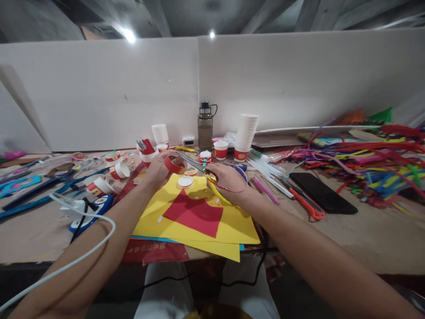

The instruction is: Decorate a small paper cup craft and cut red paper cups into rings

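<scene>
My left hand (158, 172) is closed on a red paper ring (173, 166), which looks like a band cut from a paper cup. My right hand (232, 182) grips a pair of scissors (217, 193) by the yellow handles, the blades pointing left toward the ring. Whether the blades touch the ring I cannot tell. Below both hands lie yellow paper sheets (152, 221), with a cut piece of red paper (195, 213) on top. A small white disc (185, 181) rests near the sheets' far edge, and small scraps are scattered about.
Behind the hands stand a water bottle (205, 128), a tall stack of paper cups (245, 137) and a single cup (221, 150). Rightward are a utility knife (307, 204), a black phone (322, 192) and many pipe cleaners (375, 164). A power strip (96, 210) with a white cable sits left.
</scene>
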Tool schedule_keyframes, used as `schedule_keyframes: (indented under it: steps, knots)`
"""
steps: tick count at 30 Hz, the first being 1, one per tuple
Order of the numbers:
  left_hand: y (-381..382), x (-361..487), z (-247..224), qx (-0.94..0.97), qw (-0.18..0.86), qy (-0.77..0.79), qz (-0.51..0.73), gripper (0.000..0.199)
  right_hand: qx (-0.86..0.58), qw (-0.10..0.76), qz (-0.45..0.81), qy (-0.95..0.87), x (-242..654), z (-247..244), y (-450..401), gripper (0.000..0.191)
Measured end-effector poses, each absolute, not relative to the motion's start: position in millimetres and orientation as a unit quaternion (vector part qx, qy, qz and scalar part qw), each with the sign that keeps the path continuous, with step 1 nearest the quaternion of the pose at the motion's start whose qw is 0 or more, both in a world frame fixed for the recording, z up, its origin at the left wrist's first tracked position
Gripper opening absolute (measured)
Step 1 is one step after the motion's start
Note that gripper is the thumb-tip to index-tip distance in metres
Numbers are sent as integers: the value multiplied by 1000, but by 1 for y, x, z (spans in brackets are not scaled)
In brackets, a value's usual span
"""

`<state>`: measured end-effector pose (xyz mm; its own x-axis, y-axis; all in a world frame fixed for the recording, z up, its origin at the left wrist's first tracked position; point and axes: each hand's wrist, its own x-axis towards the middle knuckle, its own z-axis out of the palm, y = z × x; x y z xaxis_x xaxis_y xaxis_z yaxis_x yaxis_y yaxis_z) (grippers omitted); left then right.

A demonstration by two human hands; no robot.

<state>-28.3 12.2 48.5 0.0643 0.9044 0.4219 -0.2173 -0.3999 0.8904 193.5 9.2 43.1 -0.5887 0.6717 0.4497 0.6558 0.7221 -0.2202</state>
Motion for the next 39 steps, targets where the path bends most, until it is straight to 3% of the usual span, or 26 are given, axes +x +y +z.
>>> schedule_keyframes:
  steps: [8, 15, 39]
  knots:
    - [14, -32, 50, 585, 462, 317, 587, 16, -365, 263, -6, -893, 193, 45, 7, 30]
    - [12, -34, 54, 532, 381, 330, 681, 16, -395, 240, -8, -887, 191, 45, 8, 31]
    - [14, -33, 52, 543, 484, 323, 605, 20, -385, 241, -13, -891, 190, 46, 6, 32]
